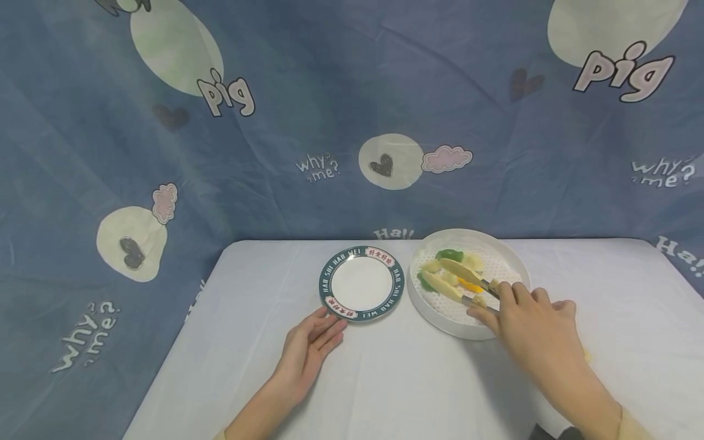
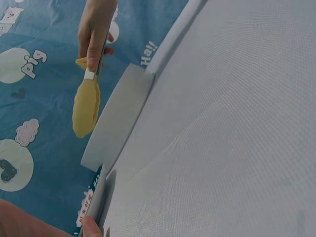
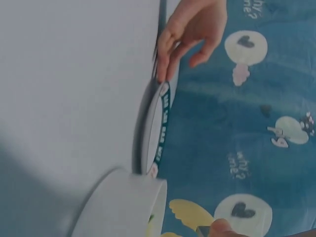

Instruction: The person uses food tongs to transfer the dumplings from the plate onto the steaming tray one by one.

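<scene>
My right hand (image 1: 536, 324) grips a pair of tongs (image 1: 448, 286) with yellow, scalloped tips and metal arms. The tips are spread apart over a round white tray (image 1: 420, 299) that holds green, pale yellow and orange food-like pieces (image 1: 450, 255). Whether the tongs touch a piece I cannot tell. To the tray's left lies a round plate (image 1: 362, 284) with a green lettered rim. Fairly straight fingers of my left hand (image 1: 305, 354) touch the plate's near-left rim; the right wrist view shows its thumb (image 3: 202, 54) standing away from the rim.
A white cloth covers the table (image 1: 385, 385). Behind it hangs a blue printed curtain (image 1: 330, 91). Some small yellow thing (image 1: 587, 355) shows partly behind my right wrist. Something dark (image 1: 555, 433) sits at the bottom edge of the head view.
</scene>
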`<state>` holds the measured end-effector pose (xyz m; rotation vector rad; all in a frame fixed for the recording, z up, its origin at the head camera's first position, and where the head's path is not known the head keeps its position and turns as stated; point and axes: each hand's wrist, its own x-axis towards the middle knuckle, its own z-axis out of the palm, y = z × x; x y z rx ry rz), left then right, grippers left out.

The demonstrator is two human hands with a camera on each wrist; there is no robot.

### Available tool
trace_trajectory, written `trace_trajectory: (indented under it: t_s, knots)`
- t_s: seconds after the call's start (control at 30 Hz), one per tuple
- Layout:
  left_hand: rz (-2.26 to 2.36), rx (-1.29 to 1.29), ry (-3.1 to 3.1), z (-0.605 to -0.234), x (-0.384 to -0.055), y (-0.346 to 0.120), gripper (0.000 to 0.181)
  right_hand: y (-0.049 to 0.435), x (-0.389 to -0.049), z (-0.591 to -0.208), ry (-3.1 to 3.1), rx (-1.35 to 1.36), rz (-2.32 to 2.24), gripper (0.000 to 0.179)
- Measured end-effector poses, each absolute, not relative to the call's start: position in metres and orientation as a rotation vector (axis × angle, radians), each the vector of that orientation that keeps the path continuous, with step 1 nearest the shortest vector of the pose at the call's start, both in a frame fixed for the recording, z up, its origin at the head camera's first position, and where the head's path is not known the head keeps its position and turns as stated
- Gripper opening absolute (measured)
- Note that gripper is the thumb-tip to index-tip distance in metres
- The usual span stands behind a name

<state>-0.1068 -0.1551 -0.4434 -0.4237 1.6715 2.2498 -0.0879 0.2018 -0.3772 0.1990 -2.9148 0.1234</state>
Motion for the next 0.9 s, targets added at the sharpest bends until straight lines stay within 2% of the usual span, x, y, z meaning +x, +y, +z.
trace_trajectory:
  t_s: [0.3,0.9]
  knots:
    - [2.250,-0.425,1.678,-0.442,-0.106,-0.155,0.067,0.166,-0.092,-0.374,-2.831,0.315,0.036,0.055]
    - [2.284,-0.413,1.656,-0.443,-0.107,-0.155,0.067,0.097,-0.108,-0.389,-2.855,0.376,0.054,0.061]
